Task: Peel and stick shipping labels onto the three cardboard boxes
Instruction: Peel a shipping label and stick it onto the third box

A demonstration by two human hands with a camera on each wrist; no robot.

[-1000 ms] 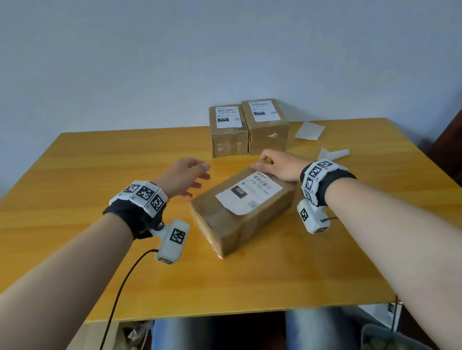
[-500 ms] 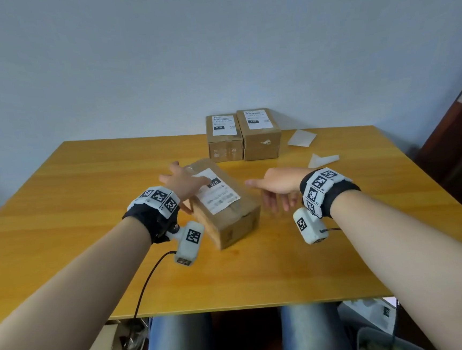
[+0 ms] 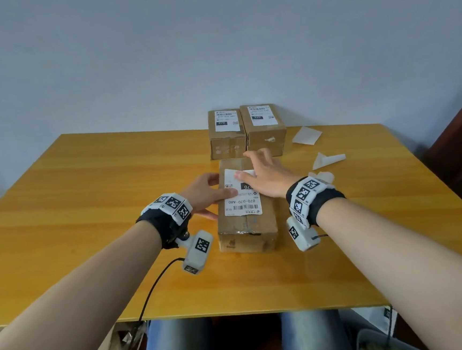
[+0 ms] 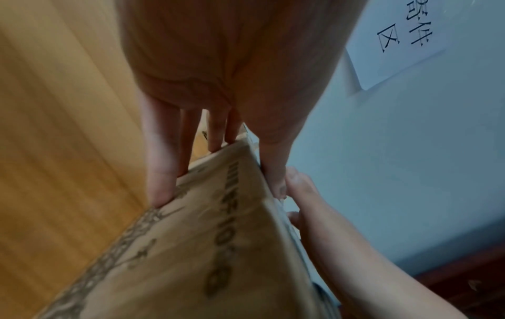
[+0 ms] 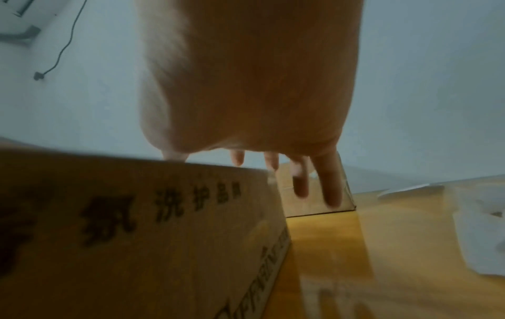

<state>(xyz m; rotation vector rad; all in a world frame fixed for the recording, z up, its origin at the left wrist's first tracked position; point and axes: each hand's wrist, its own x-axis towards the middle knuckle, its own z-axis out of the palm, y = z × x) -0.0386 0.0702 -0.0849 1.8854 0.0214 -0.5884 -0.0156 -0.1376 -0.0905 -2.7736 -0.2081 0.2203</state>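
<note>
The third box (image 3: 245,207) lies lengthwise on the table (image 3: 85,187), just in front of the two boxes at the back (image 3: 247,130), each of which already carries a label. A label (image 3: 241,192) is also laid on the third box's top, so the step in hand is judged to be the final pressing-down and squaring of this box.

The box is gripped by the left hand (image 3: 207,192) along its left side — in the left wrist view the thumb is laid over the top edge and the fingers (image 4: 161,172) are set against the side wall. The right hand (image 3: 266,176) is laid flat on the label with fingers straight, nothing being gripped.

To do the step well, the box should be kept from sliding by the left hand while the label is smoothed with the flat palm, from the middle outward, so that no bubbles or lifted corners are left. The far corners deserve a firm rub — whether they are fully stuck cannot be told, as they are partly covered by the hand. The backing scraps (image 3: 327,159) at the right are best left well apart from the box.
</note>
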